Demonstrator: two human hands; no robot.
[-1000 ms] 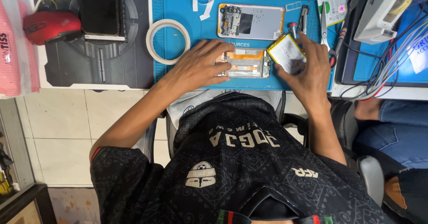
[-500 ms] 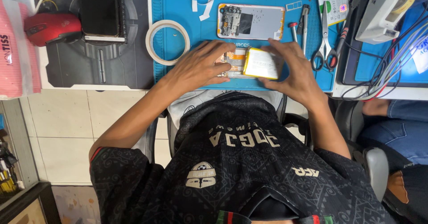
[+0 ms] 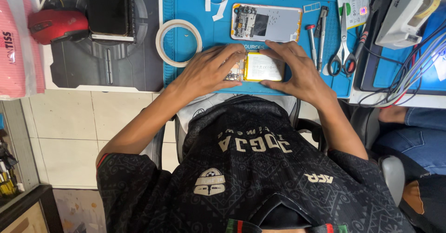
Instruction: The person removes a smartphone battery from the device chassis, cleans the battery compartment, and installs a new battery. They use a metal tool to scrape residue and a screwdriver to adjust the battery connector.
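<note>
An opened phone body (image 3: 238, 70) lies on the blue work mat (image 3: 195, 5) near its front edge. A flat white and yellow battery (image 3: 264, 67) rests in it. My left hand (image 3: 209, 70) lies on the phone's left end, fingers pressing its edge. My right hand (image 3: 299, 68) cups the battery's right side, fingertips on its top edge. A second opened phone (image 3: 266, 23) lies just beyond, apart from both hands.
A roll of white tape (image 3: 178, 42) sits left of my hands. Scissors (image 3: 343, 45), a screwdriver (image 3: 311, 42) and tweezers (image 3: 322, 29) lie to the right. A red mouse (image 3: 58, 25) and a dark tablet (image 3: 108, 8) are far left. Another person's legs (image 3: 409, 131) are at right.
My right hand carried the battery from the mat's right side leftward and laid it down flat into the phone body. My left hand stayed on the phone.
</note>
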